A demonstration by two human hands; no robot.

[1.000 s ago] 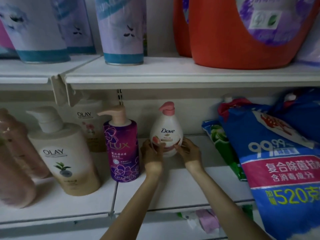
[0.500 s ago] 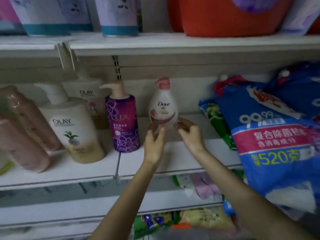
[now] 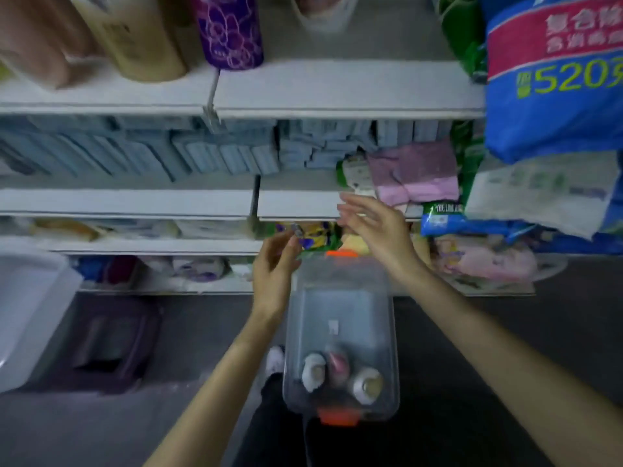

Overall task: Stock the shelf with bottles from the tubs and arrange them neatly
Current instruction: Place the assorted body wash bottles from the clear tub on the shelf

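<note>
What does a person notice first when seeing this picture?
Probably the left hand and the right hand, both empty, in the middle before the shelves. Under them stands a clear tub with a few bottles at its near end. A big blue bag fills the upper right.

The tub (image 3: 340,308) is clear, smooth plastic with opaque orange plastic latches (image 3: 338,416). The bottles (image 3: 313,372) lying in it look like glossy white plastic. The shelf (image 3: 337,85) boards are smooth, white and matt. The purple bottle (image 3: 229,32) has a glossy printed surface, the cream bottle (image 3: 145,38) a duller sheen. The blue bag (image 3: 553,96) is shiny plastic film. The folded pink cloths (image 3: 414,176) look soft and matt.
</note>
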